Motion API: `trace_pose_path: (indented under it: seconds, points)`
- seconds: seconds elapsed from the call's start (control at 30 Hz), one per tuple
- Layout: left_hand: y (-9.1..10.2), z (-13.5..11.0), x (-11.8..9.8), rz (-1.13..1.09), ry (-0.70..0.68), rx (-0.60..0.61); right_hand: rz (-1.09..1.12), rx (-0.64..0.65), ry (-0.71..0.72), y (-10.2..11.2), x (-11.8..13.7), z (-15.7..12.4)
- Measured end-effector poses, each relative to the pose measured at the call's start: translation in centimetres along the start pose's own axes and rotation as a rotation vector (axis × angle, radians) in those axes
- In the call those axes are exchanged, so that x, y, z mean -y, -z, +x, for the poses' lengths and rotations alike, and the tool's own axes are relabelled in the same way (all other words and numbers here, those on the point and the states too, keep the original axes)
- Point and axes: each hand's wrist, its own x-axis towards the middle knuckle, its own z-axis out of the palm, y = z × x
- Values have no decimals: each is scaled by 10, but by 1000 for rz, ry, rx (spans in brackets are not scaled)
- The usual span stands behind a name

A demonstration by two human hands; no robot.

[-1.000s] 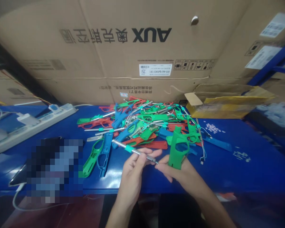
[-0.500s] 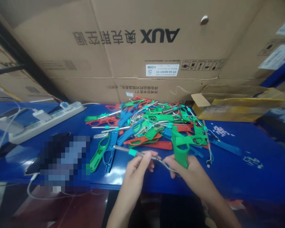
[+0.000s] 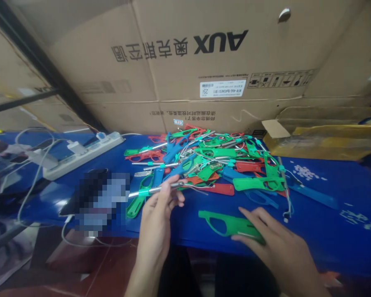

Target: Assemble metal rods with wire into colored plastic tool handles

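Head view: the left hand (image 3: 159, 206) has its fingers (image 3: 170, 190) pinched around a thin metal rod (image 3: 156, 189) with a teal collar. The rod lies almost level, one end over the blurred patch and the other pointing into the pile of coloured plastic handles (image 3: 210, 159). Half a second ago this rod slanted down toward the other hand, its tip almost meeting it. Now it has lifted and swung away to the left, and the two hands are well apart.

The right hand (image 3: 273, 241) no longer grips the green handle shell (image 3: 227, 222) upright. The shell now lies flat on the blue table (image 3: 327, 231), near the front edge and clear of the pile. The right hand's fingers are released and spread, resting flat on the shell's right end.

The whole scene has slid to the right in the frame since the earlier pictures. The cardboard box (image 3: 179, 82) behind the pile sits further right. More of the white power strip (image 3: 83, 150) and its cables shows at the left. A yellow-lined carton (image 3: 330, 138) stands at the table's right rear.
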Motion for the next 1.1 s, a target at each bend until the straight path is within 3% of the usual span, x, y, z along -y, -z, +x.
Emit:
trace_pose_path:
  seconds: [0.13, 0.27, 0.4, 0.5, 0.67, 0.83, 0.97, 1.1]
  points:
    - [-15, -9, 2, -17, 35, 18, 49, 87, -108, -1, -9, 20]
    - [-21, -18, 6, -20, 96, 14, 367, -9, -274, 13, -21, 28]
    - [-25, -26, 14, -26, 145, 59, 817, 75, -335, 21, -7, 35]
    - [-25, -32, 18, -39, 156, 82, 918, 151, -312, 16, 9, 42]
    - [-16, -36, 12, -19, 285, 155, 917, 122, -180, 8, 13, 49]
    - [-6, -25, 10, -31, 337, 177, 748, 68, -109, 1, 12, 54]
    - [-1, -17, 10, 15, 276, 129, 696, 61, -94, -3, 16, 54]
    - [1, -14, 8, 91, 119, 7, 661, 73, -84, -4, 19, 52]
